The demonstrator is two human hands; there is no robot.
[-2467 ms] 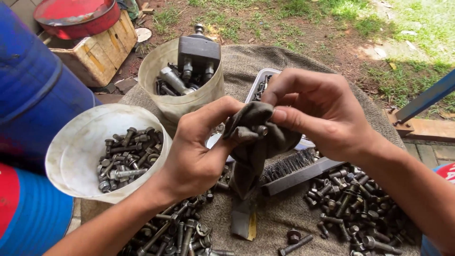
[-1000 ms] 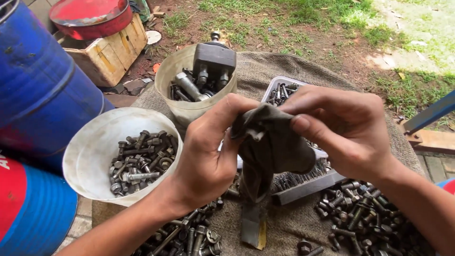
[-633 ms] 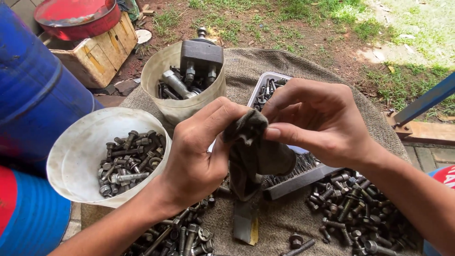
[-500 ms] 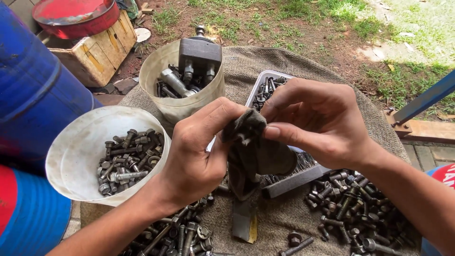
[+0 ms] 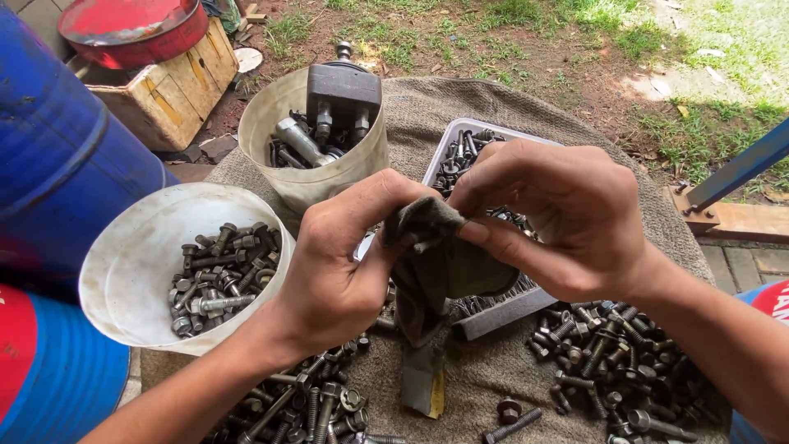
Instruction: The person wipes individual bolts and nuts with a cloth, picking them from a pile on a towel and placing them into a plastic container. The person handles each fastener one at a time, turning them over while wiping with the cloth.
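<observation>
Both hands pinch a dark rag [image 5: 440,263] between them, left hand [image 5: 341,263] gripping its near side, right hand [image 5: 559,218] its top fold, above a wire brush [image 5: 493,308] on sacking [image 5: 493,370].

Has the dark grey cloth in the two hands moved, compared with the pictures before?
No. The dark grey cloth stays in front of the tall cream bucket, pinched by the left hand and right hand, above the wire brush.
</observation>
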